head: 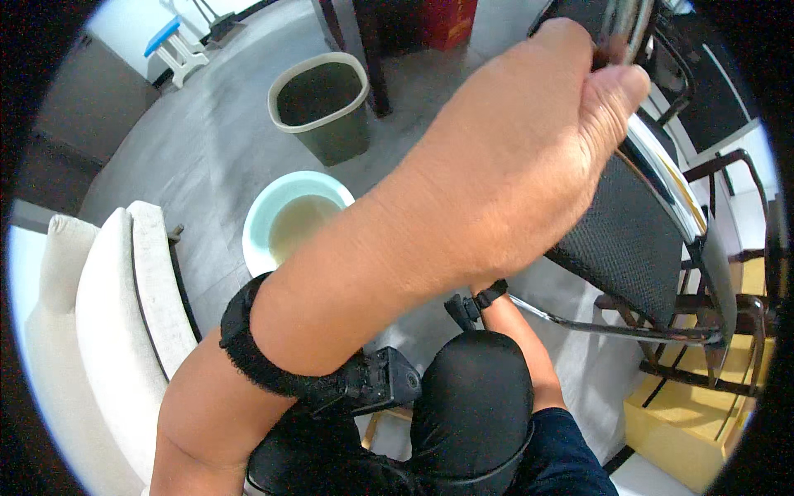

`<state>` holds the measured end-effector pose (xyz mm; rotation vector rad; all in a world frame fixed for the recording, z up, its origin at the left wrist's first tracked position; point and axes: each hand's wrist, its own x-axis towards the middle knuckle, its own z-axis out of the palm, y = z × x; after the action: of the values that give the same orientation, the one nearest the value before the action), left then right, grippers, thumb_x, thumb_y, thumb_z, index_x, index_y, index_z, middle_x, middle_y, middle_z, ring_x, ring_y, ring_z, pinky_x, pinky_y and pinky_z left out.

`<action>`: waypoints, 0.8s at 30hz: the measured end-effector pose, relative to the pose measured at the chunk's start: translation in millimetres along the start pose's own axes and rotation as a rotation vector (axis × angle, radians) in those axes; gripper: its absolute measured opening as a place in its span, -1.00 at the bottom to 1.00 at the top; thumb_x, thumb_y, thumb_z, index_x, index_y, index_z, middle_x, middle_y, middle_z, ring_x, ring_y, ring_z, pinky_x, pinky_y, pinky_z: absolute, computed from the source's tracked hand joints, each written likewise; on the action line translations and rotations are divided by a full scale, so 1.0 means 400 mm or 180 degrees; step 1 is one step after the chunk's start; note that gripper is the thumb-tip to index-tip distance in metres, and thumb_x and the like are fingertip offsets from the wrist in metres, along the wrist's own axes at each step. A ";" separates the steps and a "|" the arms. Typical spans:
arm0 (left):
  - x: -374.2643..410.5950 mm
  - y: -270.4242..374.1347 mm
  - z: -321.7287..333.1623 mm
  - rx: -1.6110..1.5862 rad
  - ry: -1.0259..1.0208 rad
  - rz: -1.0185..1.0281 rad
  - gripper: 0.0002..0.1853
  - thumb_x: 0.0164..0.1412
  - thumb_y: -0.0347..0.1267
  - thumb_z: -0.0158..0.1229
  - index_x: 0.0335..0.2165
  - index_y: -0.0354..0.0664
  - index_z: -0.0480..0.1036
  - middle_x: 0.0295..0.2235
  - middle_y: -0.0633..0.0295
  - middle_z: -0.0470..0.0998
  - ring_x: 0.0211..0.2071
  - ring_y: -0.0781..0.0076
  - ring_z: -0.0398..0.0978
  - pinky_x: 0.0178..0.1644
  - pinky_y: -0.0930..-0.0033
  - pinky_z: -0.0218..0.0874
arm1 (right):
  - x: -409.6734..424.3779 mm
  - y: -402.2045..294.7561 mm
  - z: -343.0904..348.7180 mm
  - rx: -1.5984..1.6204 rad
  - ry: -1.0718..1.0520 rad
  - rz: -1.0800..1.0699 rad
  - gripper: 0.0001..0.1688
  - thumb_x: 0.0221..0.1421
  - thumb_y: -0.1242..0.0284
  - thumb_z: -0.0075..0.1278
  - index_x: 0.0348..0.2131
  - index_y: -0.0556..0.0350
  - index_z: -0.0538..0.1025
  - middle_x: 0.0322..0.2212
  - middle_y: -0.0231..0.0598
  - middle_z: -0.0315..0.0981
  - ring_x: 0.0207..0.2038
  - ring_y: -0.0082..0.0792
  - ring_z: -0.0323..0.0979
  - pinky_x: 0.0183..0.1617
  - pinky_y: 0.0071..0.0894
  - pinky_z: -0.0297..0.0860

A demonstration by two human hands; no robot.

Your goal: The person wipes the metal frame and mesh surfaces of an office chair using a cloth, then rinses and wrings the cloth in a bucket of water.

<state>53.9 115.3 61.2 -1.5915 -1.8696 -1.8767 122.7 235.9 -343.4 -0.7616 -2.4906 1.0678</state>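
My left hand (546,130) reaches across to the upper right, its back towards me. Thumb and curled fingers close around a chrome tube (628,31) of a black mesh chair (626,242); the fingertips are hidden. The chair looks tipped over, with a shiny curved rail (664,167) along its edge. Behind my left forearm my right hand is hidden, and only its wrist and forearm (527,347) show. A pale green basin (257,220) of murky water (301,220) stands on the floor, partly covered by my left forearm.
Beyond the basin is a grey-green waste bin (335,136) with a pale rim. A cream upholstered seat (118,291) is at left. Black metal chair frames (738,304) and a yellow box (682,409) stand at right. A blue-topped stool (164,37) is far left.
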 end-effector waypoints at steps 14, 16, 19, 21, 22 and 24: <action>0.008 -0.016 0.009 -0.0479 -0.0047 -0.0170 -0.59 0.36 -0.19 -0.03 -0.31 -0.44 0.30 -0.42 -0.25 0.47 -0.34 -0.26 0.48 -0.24 0.00 0.30 | -0.097 0.187 0.093 -0.1527 -0.1385 -0.0341 -0.37 0.08 0.19 0.14 0.09 0.04 0.41 0.05 0.03 0.36 0.13 0.00 0.26 0.20 0.01 0.15; 0.005 -0.020 0.026 -0.0487 0.0036 -0.0162 -0.59 0.35 -0.19 -0.02 -0.31 -0.44 0.29 -0.41 -0.27 0.46 -0.33 -0.27 0.47 -0.24 0.00 0.30 | -0.104 0.212 0.116 -0.1692 -0.1546 -0.0417 -0.37 0.08 0.18 0.14 0.09 0.03 0.42 0.04 0.03 0.37 0.12 -0.01 0.27 0.19 0.02 0.16; -0.008 -0.021 0.052 -0.0482 0.0289 -0.0025 -0.62 0.34 -0.21 0.00 -0.28 -0.44 0.28 -0.38 -0.26 0.44 -0.32 -0.24 0.47 -0.26 0.01 0.30 | -0.110 0.245 0.141 -0.1927 -0.1777 -0.0472 -0.38 0.08 0.17 0.15 0.07 0.02 0.43 0.03 0.04 0.39 0.10 -0.02 0.28 0.17 0.03 0.17; -0.014 -0.024 0.054 -0.0606 0.0315 -0.0009 -0.62 0.35 -0.22 -0.01 -0.28 -0.44 0.29 -0.38 -0.24 0.43 -0.33 -0.21 0.47 -0.27 0.02 0.30 | -0.096 0.239 0.181 -0.2035 -0.1917 -0.0602 -0.39 0.08 0.17 0.15 0.07 0.01 0.44 0.02 0.04 0.39 0.09 -0.03 0.30 0.16 0.04 0.18; -0.017 -0.024 0.052 -0.0643 0.0328 -0.0004 -0.62 0.35 -0.22 -0.01 -0.27 -0.44 0.29 -0.38 -0.23 0.43 -0.34 -0.19 0.47 -0.27 0.03 0.30 | -0.099 0.231 0.196 -0.2076 -0.2005 -0.0672 -0.40 0.07 0.17 0.15 0.06 0.01 0.44 0.01 0.04 0.40 0.09 -0.03 0.30 0.15 0.04 0.19; -0.015 -0.027 0.049 -0.0757 0.0273 -0.0014 -0.63 0.35 -0.22 -0.02 -0.26 -0.43 0.29 -0.37 -0.20 0.43 -0.35 -0.14 0.47 -0.28 0.06 0.31 | -0.097 0.236 0.197 -0.2177 -0.2109 -0.0703 -0.40 0.07 0.16 0.15 0.05 0.00 0.45 0.00 0.04 0.41 0.08 -0.04 0.31 0.14 0.05 0.19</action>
<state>61.5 129.4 44.4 -1.5391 -1.6706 -2.2024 148.4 223.2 -469.3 -0.2760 -3.4745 0.3972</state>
